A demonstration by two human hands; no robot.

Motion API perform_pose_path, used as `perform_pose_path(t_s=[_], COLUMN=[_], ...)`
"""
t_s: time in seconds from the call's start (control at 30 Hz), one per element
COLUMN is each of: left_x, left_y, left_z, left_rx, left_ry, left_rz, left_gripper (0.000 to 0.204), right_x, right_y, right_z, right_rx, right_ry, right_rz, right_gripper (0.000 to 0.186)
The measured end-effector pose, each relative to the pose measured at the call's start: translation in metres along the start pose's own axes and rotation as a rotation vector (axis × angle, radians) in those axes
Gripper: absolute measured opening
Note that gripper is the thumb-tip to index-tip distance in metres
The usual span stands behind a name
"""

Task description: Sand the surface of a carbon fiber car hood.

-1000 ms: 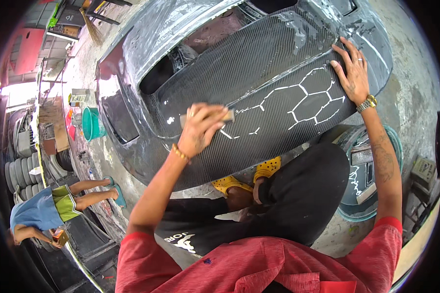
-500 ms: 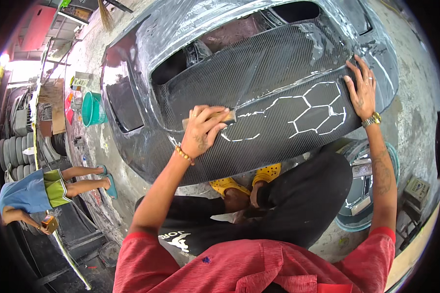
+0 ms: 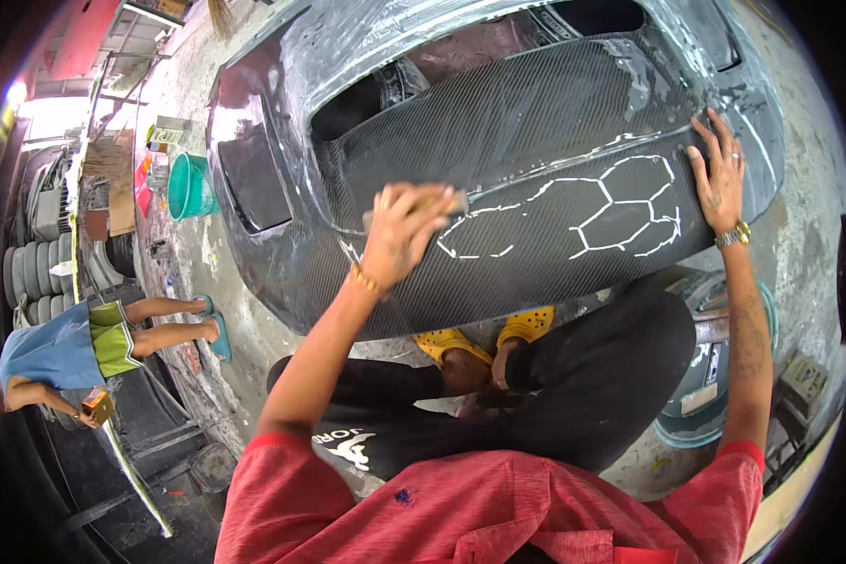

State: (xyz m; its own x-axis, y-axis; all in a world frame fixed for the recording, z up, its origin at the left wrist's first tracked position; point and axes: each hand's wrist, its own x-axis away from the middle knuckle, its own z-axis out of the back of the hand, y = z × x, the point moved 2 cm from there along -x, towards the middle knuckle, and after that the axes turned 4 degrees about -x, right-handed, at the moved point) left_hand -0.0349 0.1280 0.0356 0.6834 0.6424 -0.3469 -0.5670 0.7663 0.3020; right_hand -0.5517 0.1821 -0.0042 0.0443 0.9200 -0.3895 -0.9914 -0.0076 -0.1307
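Before me lies a dark, ribbed-looking car body panel [image 3: 545, 249] with a grey frame and openings at its far side. White outlines of hexagons [image 3: 614, 214] show on its near half. My left hand [image 3: 402, 230], blurred by motion, is closed around a tan sanding block [image 3: 456, 204] on the panel, left of the outlines. The fingers hide part of the block. My right hand [image 3: 719, 183] rests open at the panel's right end, fingers spread along its surface and nothing in them.
A green bucket [image 3: 186, 188] stands left of the panel. Beneath my right forearm is a teal-rimmed tub [image 3: 694, 414] with things in it. At far left a person [image 3: 61, 348] bends over, holding a power tool [image 3: 97, 406] by a long metal strip. Stacked tires [image 3: 30, 273] stand behind.
My left hand and the sanding block have shifted slightly along the panel. The panel sits a little farther right and higher in view. My right hand keeps its place on it.
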Motion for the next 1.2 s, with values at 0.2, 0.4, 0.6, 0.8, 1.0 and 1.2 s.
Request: perform_pose_path(t_s=[0.2,0.4,0.6,0.8,1.0,1.2], left_x=[-0.099,-0.076,0.062,0.094,0.110,0.132], left_y=[-0.071,-0.043,0.050,0.072,0.104,0.114], left_z=[-0.032,-0.027,0.005,0.019,0.025,0.037], left_rx=[-0.008,-0.005,0.063,1.191,1.807,1.834], left_ry=[0.024,0.087,0.173,0.582,0.570,0.709], left_rz=[0.037,0.125,0.174,0.899,0.743,0.903], left_gripper=[0.028,0.024,0.036,0.031,0.041,0.040], right_x=[-0.003,0.004,-0.024,-0.021,0.073,0.110], right_y=[0.001,0.007,-0.015,-0.157,-0.367,-0.419], right_z=[0.003,-0.004,0.029,0.111,0.082,0.052], right_rx=[-0.058,-0.056,-0.138,-0.742,-1.473,-1.590], right_ry=[0.018,0.062,-0.107,-0.245,-0.682,-0.594], right_rz=[-0.006,0.023,0.056,0.058,-0.265,-0.454], right_gripper=[0.044,0.042,0.043,0.035,0.036,0.033])
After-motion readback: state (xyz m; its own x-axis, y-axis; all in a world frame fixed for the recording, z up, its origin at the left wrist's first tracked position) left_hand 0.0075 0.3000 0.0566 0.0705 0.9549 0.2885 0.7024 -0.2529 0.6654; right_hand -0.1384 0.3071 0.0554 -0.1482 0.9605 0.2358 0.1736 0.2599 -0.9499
